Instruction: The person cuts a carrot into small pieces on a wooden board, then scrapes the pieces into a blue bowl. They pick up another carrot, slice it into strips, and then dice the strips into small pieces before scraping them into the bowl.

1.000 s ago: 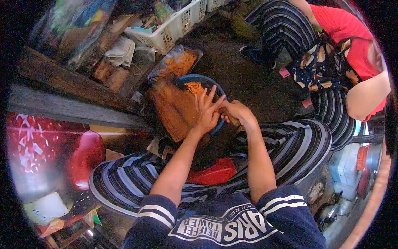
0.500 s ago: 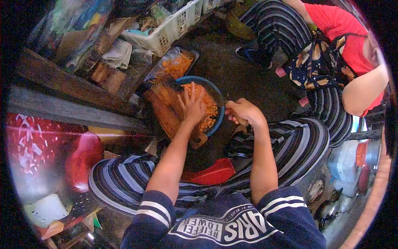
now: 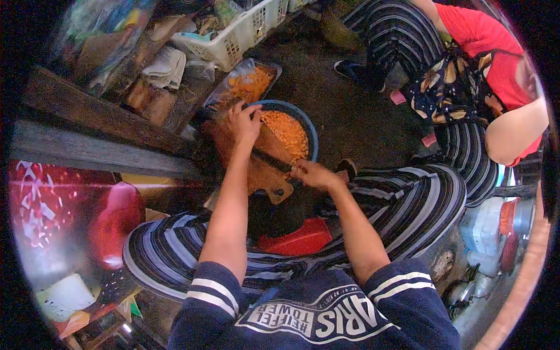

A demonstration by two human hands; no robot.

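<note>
My right hand point(image 3: 314, 175) is closed around the handle of a knife point(image 3: 271, 160), whose dark blade lies across the wooden cutting board point(image 3: 265, 178). At the board's far end is my left hand point(image 3: 245, 123), its fingers bent over the edge and seeming to grip it; the fingertips are partly hidden. The board rests over the near left side of a blue basin point(image 3: 315, 137). Small diced orange pieces point(image 3: 286, 131) fill the basin. Just beyond my left hand, a tray point(image 3: 276, 71) holds larger orange pieces point(image 3: 251, 84), with clear plastic at its side.
A white plastic crate point(image 3: 233, 46) stands at the back left, near folded cloth or paper point(image 3: 166, 67) and wooden beams point(image 3: 99, 114). Another person in a red top point(image 3: 481, 29) sits at the right. A red object point(image 3: 297, 236) lies between my legs.
My left hand has left the diced pieces in the basin for the board's far end. My right hand has moved left from beside the basin, bringing the knife over the board.
</note>
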